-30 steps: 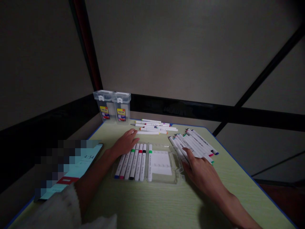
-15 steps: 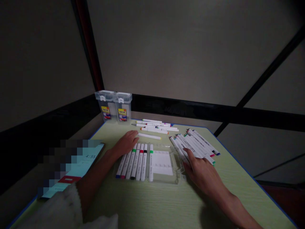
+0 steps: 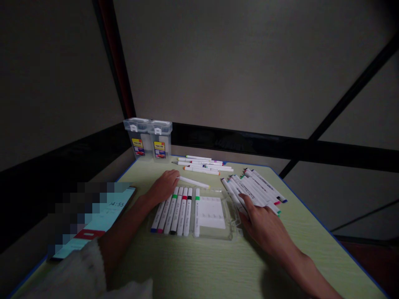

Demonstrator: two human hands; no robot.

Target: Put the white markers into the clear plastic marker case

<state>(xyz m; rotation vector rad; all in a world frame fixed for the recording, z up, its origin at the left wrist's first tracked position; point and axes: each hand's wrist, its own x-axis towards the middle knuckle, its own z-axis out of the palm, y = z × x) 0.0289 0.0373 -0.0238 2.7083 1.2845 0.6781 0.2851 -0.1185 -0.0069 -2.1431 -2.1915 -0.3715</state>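
Observation:
My left hand [image 3: 164, 186] is closed on one end of a white marker [image 3: 196, 182] with a yellowish tip. That marker points right, just behind a clear plastic case [image 3: 232, 236] lying open. Several white markers [image 3: 171, 214] with coloured bands stand side by side in the case's left half. One green-banded marker [image 3: 197, 214] lies in the right half, beside a white printed card [image 3: 213, 214]. My right hand [image 3: 262, 224] rests on the near left of a marker pile [image 3: 255, 187], with thumb and index finger closed around a marker [image 3: 232, 193]; its near end is hidden.
More loose markers [image 3: 202, 166] lie at the table's back. Two clear lidded boxes [image 3: 160, 141] with yellow labels stand at the back left corner. A lit tablet [image 3: 102, 216] lies on the left, partly pixelated. Walls close in behind the blue-edged table [image 3: 199, 270].
The marker in my left hand has swung its yellow end towards me, closer to the case's back edge. My left hand has shifted slightly left; my right hand is nearly still.

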